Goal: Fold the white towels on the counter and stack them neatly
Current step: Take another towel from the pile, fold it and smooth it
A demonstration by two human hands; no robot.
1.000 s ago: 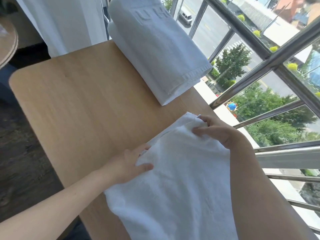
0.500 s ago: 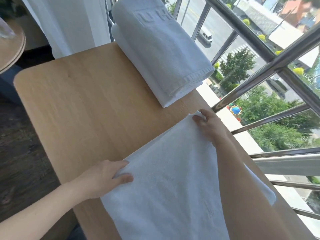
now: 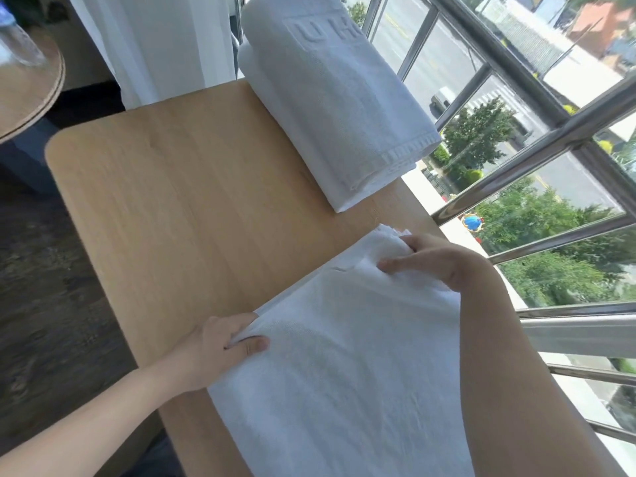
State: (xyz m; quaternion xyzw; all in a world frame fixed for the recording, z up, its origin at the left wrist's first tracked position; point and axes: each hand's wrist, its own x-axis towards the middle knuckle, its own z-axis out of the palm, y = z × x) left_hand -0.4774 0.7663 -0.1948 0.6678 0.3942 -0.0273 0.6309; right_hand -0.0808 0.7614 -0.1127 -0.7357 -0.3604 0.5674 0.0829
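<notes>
White towel [image 3: 344,373] lies spread on the near end of the wooden counter [image 3: 192,187], draped toward me. My left hand [image 3: 220,349] pinches its far left corner, thumb on top, fingers curled under. My right hand [image 3: 444,261] grips the bunched far right corner. Stack of folded towels [image 3: 337,108] sits at the far end, by the window railing [image 3: 537,139], apart from this one.

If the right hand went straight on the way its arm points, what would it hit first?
Past the right hand, probably the folded towel stack, across a strip of bare counter; depth is uncertain.
</notes>
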